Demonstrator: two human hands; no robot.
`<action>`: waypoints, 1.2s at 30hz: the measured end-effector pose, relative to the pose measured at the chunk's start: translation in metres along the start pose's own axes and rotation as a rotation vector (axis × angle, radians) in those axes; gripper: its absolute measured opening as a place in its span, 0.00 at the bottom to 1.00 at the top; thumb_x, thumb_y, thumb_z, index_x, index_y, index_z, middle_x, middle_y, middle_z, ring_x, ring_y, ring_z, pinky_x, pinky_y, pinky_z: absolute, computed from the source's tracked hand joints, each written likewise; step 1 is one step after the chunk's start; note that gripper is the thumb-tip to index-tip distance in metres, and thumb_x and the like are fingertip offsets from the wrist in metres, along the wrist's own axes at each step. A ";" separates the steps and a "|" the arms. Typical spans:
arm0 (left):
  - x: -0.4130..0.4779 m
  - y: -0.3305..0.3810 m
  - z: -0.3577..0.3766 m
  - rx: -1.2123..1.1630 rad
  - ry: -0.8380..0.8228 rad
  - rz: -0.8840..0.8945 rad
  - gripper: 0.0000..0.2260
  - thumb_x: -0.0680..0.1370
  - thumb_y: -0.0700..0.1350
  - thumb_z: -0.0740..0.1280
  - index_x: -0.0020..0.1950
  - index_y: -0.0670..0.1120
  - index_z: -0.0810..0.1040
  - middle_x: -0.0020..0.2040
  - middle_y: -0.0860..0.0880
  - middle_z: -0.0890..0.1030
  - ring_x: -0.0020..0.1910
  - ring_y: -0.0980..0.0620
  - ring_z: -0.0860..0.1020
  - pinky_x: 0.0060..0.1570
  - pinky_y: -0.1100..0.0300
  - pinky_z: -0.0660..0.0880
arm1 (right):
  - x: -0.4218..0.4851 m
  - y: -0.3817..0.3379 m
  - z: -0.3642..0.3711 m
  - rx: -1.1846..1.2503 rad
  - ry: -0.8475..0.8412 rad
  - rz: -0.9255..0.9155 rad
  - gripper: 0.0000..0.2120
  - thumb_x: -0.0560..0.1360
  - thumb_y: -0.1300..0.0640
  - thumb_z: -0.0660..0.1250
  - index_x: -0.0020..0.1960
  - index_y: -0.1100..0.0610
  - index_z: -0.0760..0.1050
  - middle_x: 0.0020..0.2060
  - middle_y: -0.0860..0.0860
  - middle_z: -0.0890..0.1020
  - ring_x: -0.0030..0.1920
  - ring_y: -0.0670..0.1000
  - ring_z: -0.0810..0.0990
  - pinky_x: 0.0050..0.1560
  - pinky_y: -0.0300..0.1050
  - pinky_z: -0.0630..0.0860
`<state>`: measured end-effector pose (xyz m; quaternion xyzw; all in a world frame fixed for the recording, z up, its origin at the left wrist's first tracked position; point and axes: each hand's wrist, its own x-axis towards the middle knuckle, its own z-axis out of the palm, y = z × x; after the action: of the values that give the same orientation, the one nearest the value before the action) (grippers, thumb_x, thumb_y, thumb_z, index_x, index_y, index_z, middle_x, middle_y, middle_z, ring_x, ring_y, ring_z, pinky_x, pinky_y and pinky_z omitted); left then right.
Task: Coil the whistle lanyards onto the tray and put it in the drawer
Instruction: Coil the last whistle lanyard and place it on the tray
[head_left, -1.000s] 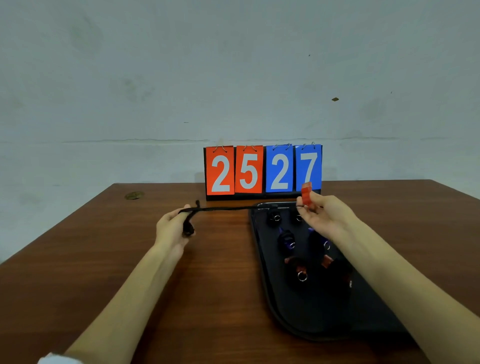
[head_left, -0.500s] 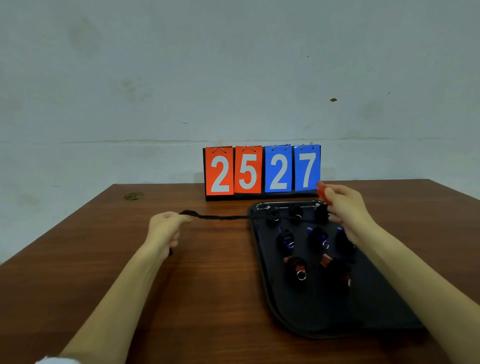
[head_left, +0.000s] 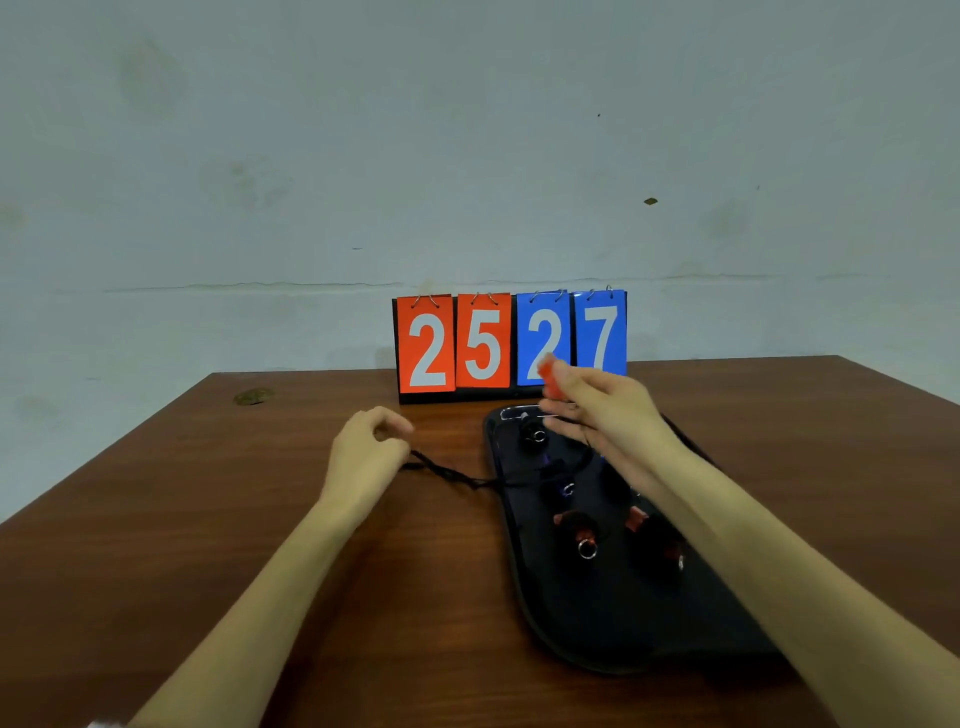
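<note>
Handling: the lanyard (head_left: 452, 474) is a thin black cord, judged light, limp and prone to tangling. No shape is likely to be kept by it unless it is wound snugly and laid down flat. The orange whistle (head_left: 549, 375) at its end is small, hard and rigid, and is judged the best anchor. The cord is best taken close to the whistle and fed in short lengths.

Location: the whistle is held up in front of the blue cards of the scoreboard (head_left: 480, 340), above the far end of the black tray (head_left: 597, 618). The cord lies slack on the wooden table (head_left: 260, 519), from the left hand (head_left: 363, 452) across the tray's left rim. Several lanyards already wound (head_left: 576, 535) are seen resting on the tray.

Hands: the whistle is pinched between thumb and fingertips of the right hand (head_left: 608, 415). The left fingers are curled, and the cord reaches the edge of that hand. Whether it is actually gripped cannot be told.

Change: half a second earlier the cord was stretched nearly level between the hands, with the whistle held out past the tray's far right corner. Both hands are now found closer together. The tension is gone, and the cord is seen sagging onto the table. The tray and scoreboard are unmoved.
</note>
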<state>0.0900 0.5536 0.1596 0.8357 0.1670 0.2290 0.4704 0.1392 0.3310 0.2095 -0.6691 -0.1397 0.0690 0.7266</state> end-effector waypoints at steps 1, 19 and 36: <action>-0.005 0.007 0.004 -0.117 -0.048 0.053 0.08 0.76 0.34 0.62 0.48 0.45 0.78 0.51 0.48 0.78 0.51 0.51 0.76 0.54 0.57 0.74 | -0.002 -0.002 0.010 -0.031 -0.029 -0.018 0.19 0.73 0.48 0.69 0.58 0.59 0.77 0.50 0.51 0.83 0.50 0.49 0.83 0.53 0.44 0.79; -0.033 0.037 0.015 -0.341 -0.551 0.041 0.11 0.78 0.47 0.64 0.52 0.41 0.78 0.29 0.51 0.76 0.21 0.58 0.63 0.21 0.67 0.58 | 0.001 0.007 0.018 0.038 -0.021 -0.009 0.12 0.80 0.58 0.57 0.62 0.55 0.73 0.37 0.51 0.75 0.41 0.47 0.75 0.47 0.42 0.78; -0.032 0.030 0.023 -0.038 -0.299 0.527 0.06 0.73 0.43 0.70 0.45 0.55 0.81 0.42 0.55 0.81 0.43 0.59 0.78 0.41 0.69 0.73 | -0.013 0.028 -0.007 -0.949 -0.256 -0.455 0.13 0.71 0.56 0.71 0.55 0.51 0.79 0.43 0.44 0.82 0.44 0.41 0.79 0.50 0.36 0.75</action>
<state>0.0775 0.5066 0.1684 0.8658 -0.1309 0.2208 0.4295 0.1311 0.3236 0.1796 -0.8628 -0.3844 -0.0800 0.3184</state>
